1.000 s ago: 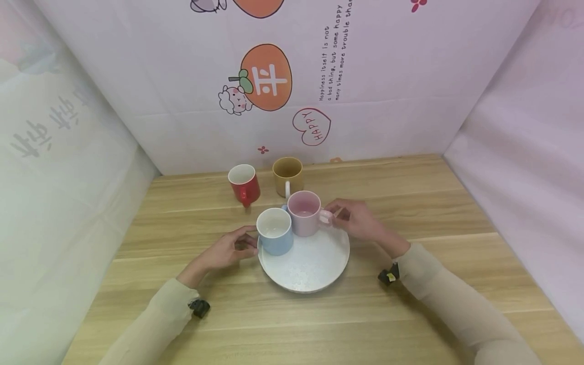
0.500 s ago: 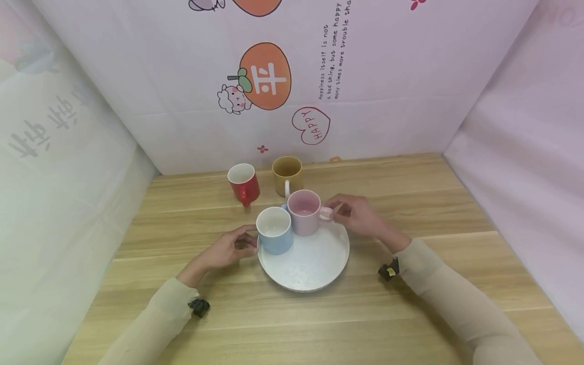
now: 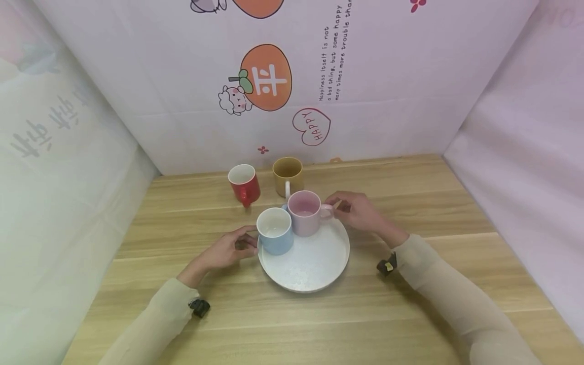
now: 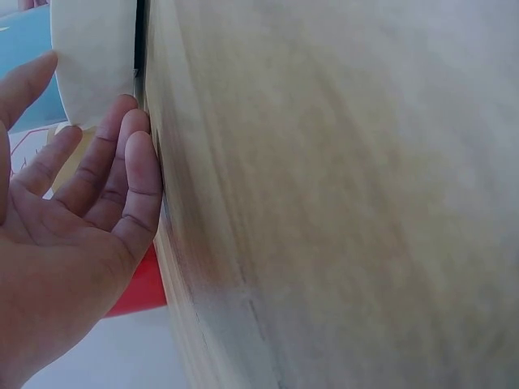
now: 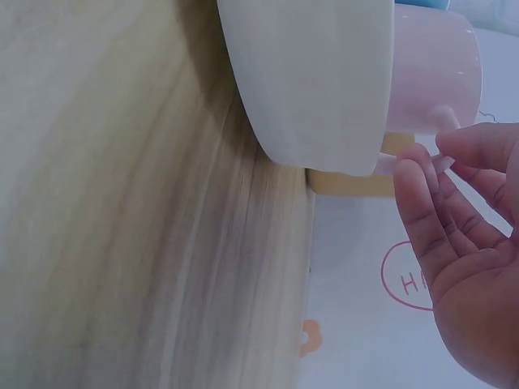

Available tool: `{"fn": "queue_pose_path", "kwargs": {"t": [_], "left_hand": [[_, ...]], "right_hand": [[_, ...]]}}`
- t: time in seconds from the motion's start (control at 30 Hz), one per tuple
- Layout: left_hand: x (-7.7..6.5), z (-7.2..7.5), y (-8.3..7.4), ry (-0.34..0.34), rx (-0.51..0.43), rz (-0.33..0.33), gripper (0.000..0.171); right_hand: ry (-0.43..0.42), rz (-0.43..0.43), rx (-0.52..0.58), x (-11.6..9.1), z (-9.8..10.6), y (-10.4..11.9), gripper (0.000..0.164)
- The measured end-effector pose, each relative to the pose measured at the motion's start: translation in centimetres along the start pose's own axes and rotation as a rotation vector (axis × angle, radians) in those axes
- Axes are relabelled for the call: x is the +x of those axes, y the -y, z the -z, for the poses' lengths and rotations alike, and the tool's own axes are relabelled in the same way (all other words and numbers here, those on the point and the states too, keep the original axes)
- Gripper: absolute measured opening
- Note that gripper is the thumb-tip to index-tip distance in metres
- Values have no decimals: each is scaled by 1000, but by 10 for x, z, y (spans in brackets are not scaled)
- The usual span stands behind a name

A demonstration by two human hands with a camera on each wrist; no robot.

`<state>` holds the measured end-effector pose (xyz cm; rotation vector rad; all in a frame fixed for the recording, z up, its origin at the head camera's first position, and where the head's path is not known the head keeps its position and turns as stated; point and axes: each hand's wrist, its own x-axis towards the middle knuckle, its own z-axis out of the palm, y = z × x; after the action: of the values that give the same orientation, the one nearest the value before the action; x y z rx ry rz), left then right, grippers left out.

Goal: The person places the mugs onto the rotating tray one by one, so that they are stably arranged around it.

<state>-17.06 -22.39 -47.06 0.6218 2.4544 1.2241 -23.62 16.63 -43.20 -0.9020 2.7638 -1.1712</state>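
The right hand (image 3: 359, 212), half unfurled, eases off the handled pink mug (image 3: 305, 224), leaving it on the round white tray (image 3: 315, 268); the relaxed left hand (image 3: 224, 250) holds nothing.

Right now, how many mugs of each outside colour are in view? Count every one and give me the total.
Blue mug: 1
Pink mug: 1
Red mug: 1
Mustard mug: 1
Total: 4 mugs
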Motion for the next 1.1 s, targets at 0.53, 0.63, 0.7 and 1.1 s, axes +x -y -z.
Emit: {"fn": "queue_pose_path", "kwargs": {"t": [0.53, 0.63, 0.7, 1.1], "left_hand": [[-1, -1, -5, -7, -16, -13, 61], [-1, -1, -7, -8, -30, -8, 62], [-1, -1, -6, -9, -29, -6, 61], [-1, 3, -3, -7, -40, -15, 58]], "right_hand": [[24, -93, 64, 1, -1, -7, 24], [25, -90, 73, 0, -1, -9, 23], [26, -86, 73, -1, -1, -11, 23], [28, -66, 71, -8, 3, -19, 26]]}}
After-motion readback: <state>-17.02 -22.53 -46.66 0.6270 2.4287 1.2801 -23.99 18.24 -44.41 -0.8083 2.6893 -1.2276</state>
